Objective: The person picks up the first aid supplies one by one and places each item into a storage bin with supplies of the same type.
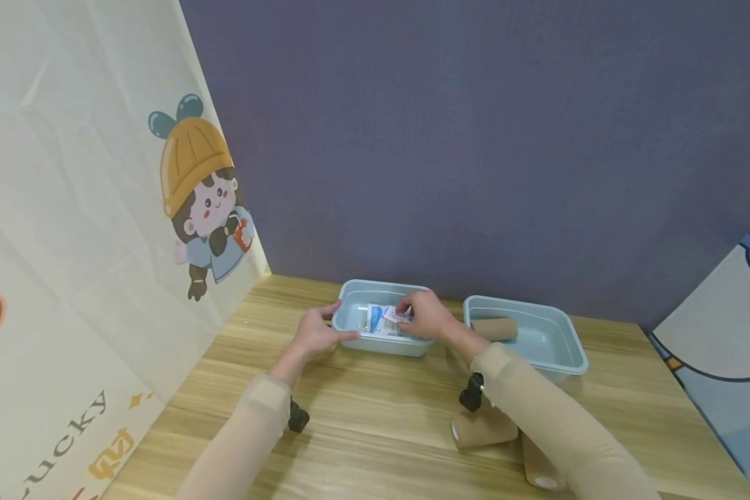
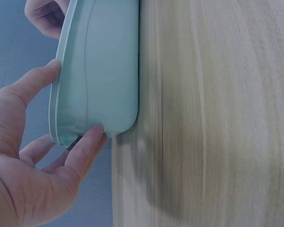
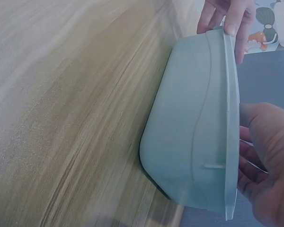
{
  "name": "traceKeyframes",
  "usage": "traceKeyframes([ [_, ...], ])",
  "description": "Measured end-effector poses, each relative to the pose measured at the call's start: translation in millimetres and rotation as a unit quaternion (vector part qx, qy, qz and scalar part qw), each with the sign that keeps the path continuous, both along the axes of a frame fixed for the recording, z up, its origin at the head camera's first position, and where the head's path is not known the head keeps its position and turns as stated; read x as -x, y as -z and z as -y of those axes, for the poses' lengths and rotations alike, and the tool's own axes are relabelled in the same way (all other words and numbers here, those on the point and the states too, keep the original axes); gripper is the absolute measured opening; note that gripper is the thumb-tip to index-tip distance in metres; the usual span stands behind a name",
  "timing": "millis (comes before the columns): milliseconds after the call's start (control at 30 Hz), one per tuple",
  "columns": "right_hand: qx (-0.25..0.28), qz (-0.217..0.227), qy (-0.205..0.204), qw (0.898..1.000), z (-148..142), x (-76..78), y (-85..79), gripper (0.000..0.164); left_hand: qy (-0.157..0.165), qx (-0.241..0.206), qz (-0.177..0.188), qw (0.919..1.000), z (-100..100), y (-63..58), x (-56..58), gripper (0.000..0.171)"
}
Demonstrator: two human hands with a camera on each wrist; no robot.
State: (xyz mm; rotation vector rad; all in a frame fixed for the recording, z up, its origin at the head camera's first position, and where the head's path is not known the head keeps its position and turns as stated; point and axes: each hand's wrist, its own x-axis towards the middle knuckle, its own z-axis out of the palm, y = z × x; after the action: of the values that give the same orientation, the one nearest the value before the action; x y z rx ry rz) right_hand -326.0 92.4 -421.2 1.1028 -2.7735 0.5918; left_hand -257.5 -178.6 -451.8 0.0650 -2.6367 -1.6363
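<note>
A light blue plastic tub (image 1: 381,345) stands on the wooden table near the back wall. My left hand (image 1: 315,332) grips its left end, with the thumb at the near rim and the fingers around the corner, as the left wrist view also shows. Inside the tub lie small plastic packets (image 1: 375,318) with blue and white print. My right hand (image 1: 430,316) reaches in over the right side, its thumb and fingers pinching a small white packet (image 1: 392,316). In the right wrist view, the tub's wall (image 3: 180,123) hides the packets and some fingertips.
To the right stands a second light blue tub (image 1: 546,340) with a brown cardboard-coloured roll (image 1: 496,328) in it. Two similar brown rolls, one nearer the middle (image 1: 484,429) and another (image 1: 542,469), lie by my right forearm. A dark wall (image 1: 450,153) rises behind the table.
</note>
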Motion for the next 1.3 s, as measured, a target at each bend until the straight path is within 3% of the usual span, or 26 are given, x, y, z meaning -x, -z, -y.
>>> traceKeyframes([
  [367, 0.001, 0.001, -0.012, 1.000, -2, -0.1, 5.0, 0.022, 0.001, -0.004, -0.002, 1.0000, -2, -0.1, 0.5, 0.096],
  [733, 0.013, 0.000, -0.018, 1.000, -11, -7.4, -2.8, 0.046, 0.010, -0.004, 0.006, 0.9999, -1, -2.8, -1.0, 0.097],
  [1033, 0.022, -0.017, 0.034, 0.999, -33, -12.5, -5.9, 0.058, 0.019, 0.002, 0.013, 0.9997, -1, -1.7, 0.2, 0.096],
  [1300, 0.029, 0.008, 0.063, 0.998, -57, -18.3, -4.9, 0.068, 0.020, 0.013, 0.021, 0.9995, 3, -0.1, -1.8, 0.097],
])
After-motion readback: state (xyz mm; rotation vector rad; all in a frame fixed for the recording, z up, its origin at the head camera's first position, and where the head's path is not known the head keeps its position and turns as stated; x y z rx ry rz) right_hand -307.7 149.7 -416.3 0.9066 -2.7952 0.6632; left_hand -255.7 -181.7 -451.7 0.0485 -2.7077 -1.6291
